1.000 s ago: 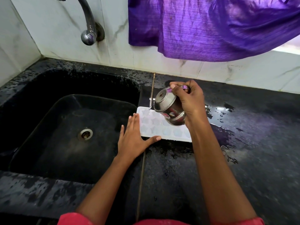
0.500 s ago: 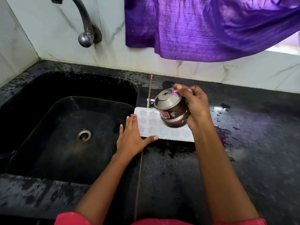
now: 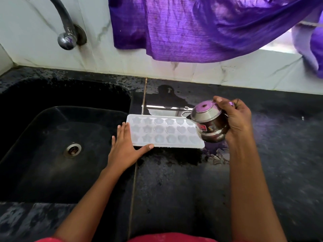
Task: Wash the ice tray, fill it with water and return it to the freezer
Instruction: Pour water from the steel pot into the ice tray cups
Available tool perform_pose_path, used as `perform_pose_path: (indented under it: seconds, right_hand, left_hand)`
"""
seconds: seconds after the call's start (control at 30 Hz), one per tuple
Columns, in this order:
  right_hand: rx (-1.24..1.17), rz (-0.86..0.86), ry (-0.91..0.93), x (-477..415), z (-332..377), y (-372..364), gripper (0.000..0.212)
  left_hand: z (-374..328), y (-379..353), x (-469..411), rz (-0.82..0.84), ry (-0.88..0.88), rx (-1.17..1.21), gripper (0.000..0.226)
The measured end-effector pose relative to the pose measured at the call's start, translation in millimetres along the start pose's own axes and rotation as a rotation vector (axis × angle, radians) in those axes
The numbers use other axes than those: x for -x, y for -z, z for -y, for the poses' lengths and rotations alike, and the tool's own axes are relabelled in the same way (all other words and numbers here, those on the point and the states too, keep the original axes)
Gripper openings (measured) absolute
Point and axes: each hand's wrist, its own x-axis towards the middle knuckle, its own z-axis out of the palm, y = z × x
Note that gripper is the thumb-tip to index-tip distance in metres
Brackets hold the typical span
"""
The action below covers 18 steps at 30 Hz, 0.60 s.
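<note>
From where I watch, the far left is taken up by the black sink [image 3: 52, 137], its drain [image 3: 72, 149] showing in the basin floor. Above it the tap [image 3: 67, 34] curves down from the white tiled wall [image 3: 35, 32], its tip well over the sink's back edge.

Next comes my left hand [image 3: 125, 149], spread flat with the fingers together and the thumb out. It grips nothing; the palm lies on the strip between sink and counter, the fingers run along the tray's left end and the thumb tip presses the tray's near edge.

The ice tray [image 3: 162, 132] is white and lies flat on the wet black counter [image 3: 174, 189], just right of the sink rim, long side toward me. I count three rows of moulded pockets. Whether they hold water I cannot tell from this view.

Over the tray's right end hangs a small steel pot [image 3: 210, 126] with a lid, tilted so its spout points left and down at the top-right pockets. My right hand [image 3: 236, 119] is closed around the pot from the right, thumb across the lid. I see no stream at the spout.

A purple cloth [image 3: 201, 28] hangs along the wall above, and a puddle shines on the counter behind the tray.
</note>
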Motion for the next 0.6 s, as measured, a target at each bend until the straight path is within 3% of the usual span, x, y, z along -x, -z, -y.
perform_pose_path:
  seconds: [0.6]
  right_hand:
    - [0.259,0.003,0.057,-12,-2,37,0.030]
  left_hand:
    - [-4,1,3,0.012,0.022,-0.019,0.116]
